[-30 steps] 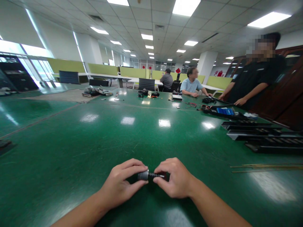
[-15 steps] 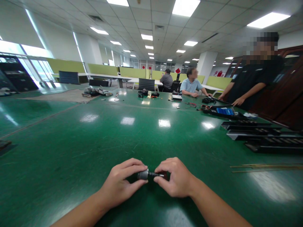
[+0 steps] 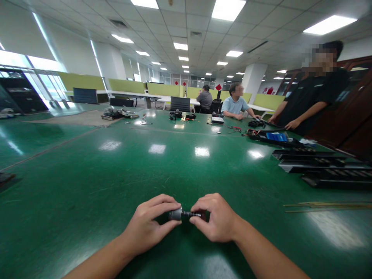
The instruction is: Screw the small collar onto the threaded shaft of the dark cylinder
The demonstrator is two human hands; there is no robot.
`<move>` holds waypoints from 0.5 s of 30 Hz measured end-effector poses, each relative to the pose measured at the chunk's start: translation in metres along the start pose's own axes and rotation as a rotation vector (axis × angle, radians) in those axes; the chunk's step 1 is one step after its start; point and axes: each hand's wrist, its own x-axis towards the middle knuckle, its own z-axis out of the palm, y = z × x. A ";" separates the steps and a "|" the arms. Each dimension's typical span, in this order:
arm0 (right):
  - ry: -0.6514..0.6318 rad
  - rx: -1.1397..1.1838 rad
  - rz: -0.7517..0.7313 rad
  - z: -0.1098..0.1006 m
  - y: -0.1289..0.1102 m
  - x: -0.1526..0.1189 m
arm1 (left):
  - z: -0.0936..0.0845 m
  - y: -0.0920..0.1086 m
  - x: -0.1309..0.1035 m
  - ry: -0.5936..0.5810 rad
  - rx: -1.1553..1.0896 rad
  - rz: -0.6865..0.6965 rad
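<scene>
Close above the green table [image 3: 145, 166], my left hand [image 3: 149, 223] pinches a grey metal cylinder [image 3: 176, 214] between thumb and fingers. A thin dark ringed shaft [image 3: 187, 214] sticks out of the cylinder toward the right and ends in a silvery tip. My right hand [image 3: 216, 217] is closed around the far end of this shaft, thumb below and fingers above. Something dark reddish-brown shows inside the right hand's grip, mostly hidden by the fingers. The two hands face each other, a small gap apart.
Thin brass-coloured rods [image 3: 328, 205] lie at the right, with black metal channels [image 3: 325, 166] beyond them. A black tray with blue parts [image 3: 276, 136] stands farther back. Electronic parts [image 3: 117, 113] lie along the far edge. A person in black [image 3: 314, 93] stands at the right; others sit beyond.
</scene>
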 end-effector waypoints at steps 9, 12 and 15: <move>0.009 0.013 0.008 -0.002 -0.001 0.000 | -0.001 0.000 0.000 0.001 -0.003 -0.003; 0.011 0.018 0.008 -0.003 -0.001 -0.001 | -0.001 0.000 0.002 0.010 -0.013 0.002; 0.010 0.020 0.011 -0.003 0.000 -0.001 | -0.001 0.000 0.003 0.008 -0.012 -0.003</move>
